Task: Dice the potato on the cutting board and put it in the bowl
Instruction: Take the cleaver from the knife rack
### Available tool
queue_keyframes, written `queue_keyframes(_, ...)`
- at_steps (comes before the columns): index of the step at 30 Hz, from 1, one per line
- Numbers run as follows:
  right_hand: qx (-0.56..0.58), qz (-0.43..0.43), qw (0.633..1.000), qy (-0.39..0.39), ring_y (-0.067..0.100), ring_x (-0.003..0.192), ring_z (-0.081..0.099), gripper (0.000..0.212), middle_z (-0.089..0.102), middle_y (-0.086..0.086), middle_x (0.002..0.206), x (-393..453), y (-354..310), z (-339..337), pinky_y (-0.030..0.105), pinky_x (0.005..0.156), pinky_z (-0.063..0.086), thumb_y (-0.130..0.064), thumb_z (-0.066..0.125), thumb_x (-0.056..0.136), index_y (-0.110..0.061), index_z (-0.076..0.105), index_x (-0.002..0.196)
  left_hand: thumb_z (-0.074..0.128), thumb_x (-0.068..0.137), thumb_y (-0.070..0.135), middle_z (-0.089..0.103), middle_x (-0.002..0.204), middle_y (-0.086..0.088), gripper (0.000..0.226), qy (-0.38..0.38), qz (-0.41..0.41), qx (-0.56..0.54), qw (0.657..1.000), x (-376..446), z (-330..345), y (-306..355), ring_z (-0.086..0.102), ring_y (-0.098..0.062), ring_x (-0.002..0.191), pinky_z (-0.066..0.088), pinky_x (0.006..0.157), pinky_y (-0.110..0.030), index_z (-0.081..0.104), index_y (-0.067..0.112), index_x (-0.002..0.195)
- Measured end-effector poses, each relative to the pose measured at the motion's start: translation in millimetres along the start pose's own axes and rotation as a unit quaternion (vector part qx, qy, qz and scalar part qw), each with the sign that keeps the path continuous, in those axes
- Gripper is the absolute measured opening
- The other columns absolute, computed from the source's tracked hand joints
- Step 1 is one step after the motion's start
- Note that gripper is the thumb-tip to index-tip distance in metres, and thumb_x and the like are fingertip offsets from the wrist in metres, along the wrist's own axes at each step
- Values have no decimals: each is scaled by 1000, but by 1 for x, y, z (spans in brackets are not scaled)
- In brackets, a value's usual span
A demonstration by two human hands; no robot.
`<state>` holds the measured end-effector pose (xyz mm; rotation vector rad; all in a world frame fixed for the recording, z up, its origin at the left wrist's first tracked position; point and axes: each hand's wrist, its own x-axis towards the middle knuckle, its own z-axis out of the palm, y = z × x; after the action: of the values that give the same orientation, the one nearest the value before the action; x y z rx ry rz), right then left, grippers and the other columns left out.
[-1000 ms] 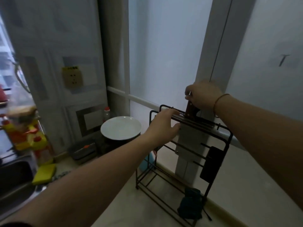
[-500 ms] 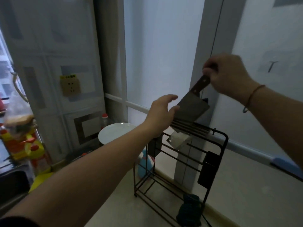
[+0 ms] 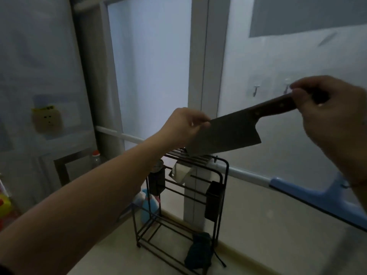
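Hands: right hand (image 3: 329, 110) grips cleaver (image 3: 228, 133) handle, left hand (image 3: 184, 126) pinches its blade above rack (image 3: 198, 187).

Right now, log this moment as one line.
stage: fetching cleaver | right hand: grips cleaver handle | left hand: at blade tip | cleaver: above rack | potato, board, bowl: not in view

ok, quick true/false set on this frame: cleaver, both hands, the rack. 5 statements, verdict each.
1. The right hand grips the cleaver by its wooden handle. True.
2. The cleaver is still slotted in the black rack. False: it is held in the air above the rack.
3. The left hand is at the blade's far end, fingers at its edge. True.
4. A potato lies on a cutting board in view. False: neither shows here.
5. The blue squeegee hangs on the rack. False: it lies to the right of the rack, below the right hand.
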<state>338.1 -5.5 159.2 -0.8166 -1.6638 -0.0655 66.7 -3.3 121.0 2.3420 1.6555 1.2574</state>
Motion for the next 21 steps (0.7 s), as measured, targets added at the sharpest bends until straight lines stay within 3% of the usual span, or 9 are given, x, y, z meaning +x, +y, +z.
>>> queue_keyframes(3,-52,18,997,-58,6,67,51,19,61,0,90,-28,7,-37,-4,67,37,-27,62,92,-20,68,108,65,96,18,63,92,9,19,-22,33,41,998,-12,13,19,57,-8,86,43,80,-21,76,15,111)
queue_keyframes(6,-106,36,974,-195,1,66,58,22,64,-14,81,-55,8,-77,10,64,45,-52,60,77,-43,62,97,71,92,19,64,83,10,13,-24,105,105,989,-33,27,36,57,-9,79,47,78,-32,79,18,102)
queue_keyframes(9,-176,94,902,-382,0,65,62,35,64,-22,76,-95,17,-113,34,73,54,-75,51,60,-61,55,92,72,87,25,74,86,4,11,-46,194,177,964,-66,50,62,66,-21,91,36,81,-37,80,24,94)
queue_keyframes(11,-194,124,844,-484,-1,68,62,44,62,-29,83,-130,20,-126,32,71,53,-84,43,56,-66,49,97,71,85,28,75,87,6,10,-76,244,187,948,-90,69,83,67,-21,99,36,85,-40,79,27,91)
queue_keyframes(14,-193,173,764,-591,-2,75,59,48,63,-21,85,-194,26,-137,25,72,50,-81,37,68,-50,52,102,79,80,26,75,83,11,7,-115,315,188,923,-122,108,106,67,-21,107,39,100,-53,78,31,84)
queue_keyframes(17,-52,336,722,-602,5,65,63,39,67,-5,83,-261,32,-150,29,64,53,-68,47,84,-35,56,103,80,77,26,75,88,14,12,-172,344,173,907,-148,150,115,64,-24,117,30,110,-63,78,35,85)
queue_keyframes(19,18,416,723,-552,12,59,63,27,65,-5,73,-304,34,-155,30,58,53,-50,54,92,-26,56,103,80,78,24,75,92,16,16,-208,359,169,894,-164,177,117,60,-25,123,24,113,-65,77,37,87)
queue_keyframes(21,23,451,740,-499,1,52,52,8,56,-14,63,-347,33,-157,19,52,43,-36,54,96,-29,58,98,79,80,24,75,100,14,17,-214,372,149,891,-182,205,115,57,-25,127,21,116,-63,76,36,93)
